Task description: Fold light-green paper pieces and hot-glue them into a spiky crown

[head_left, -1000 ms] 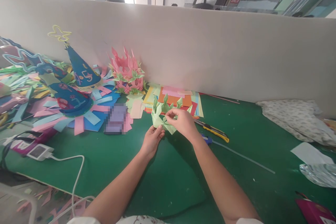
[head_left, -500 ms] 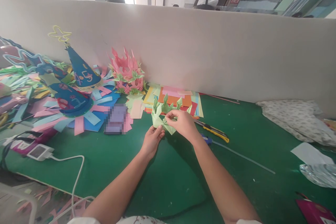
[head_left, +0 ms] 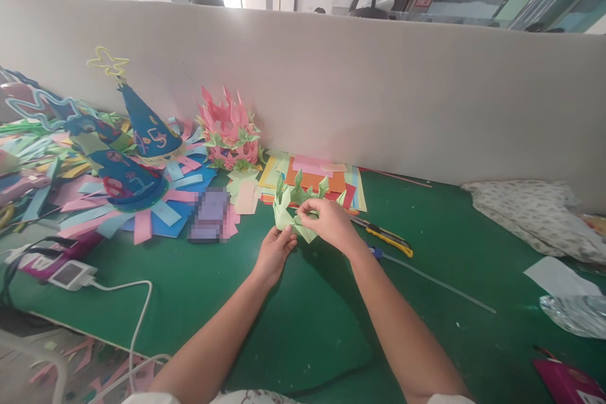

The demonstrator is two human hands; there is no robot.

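A light green folded-paper crown (head_left: 284,207) with pointed tips is held above the green table, near the middle of the view. My left hand (head_left: 275,254) pinches its lower left edge between thumb and fingers. From the right, my right hand (head_left: 326,219) presses closed fingertips on the front of the crown and hides part of its right side. Just behind the crown lies a stack of coloured paper (head_left: 319,180). Right of my right hand are a yellow utility knife (head_left: 391,242) and a blue glue gun (head_left: 375,252) with a clear glue stick (head_left: 440,284), the gun partly covered by my wrist.
Pink paper crowns (head_left: 230,129) stand by the grey partition (head_left: 402,95). Blue cone hats (head_left: 146,126) and paper strips crowd the left. A phone (head_left: 208,214), a power strip (head_left: 52,262) with a white cable, and patterned cloth (head_left: 534,218) also lie on the table (head_left: 426,334).
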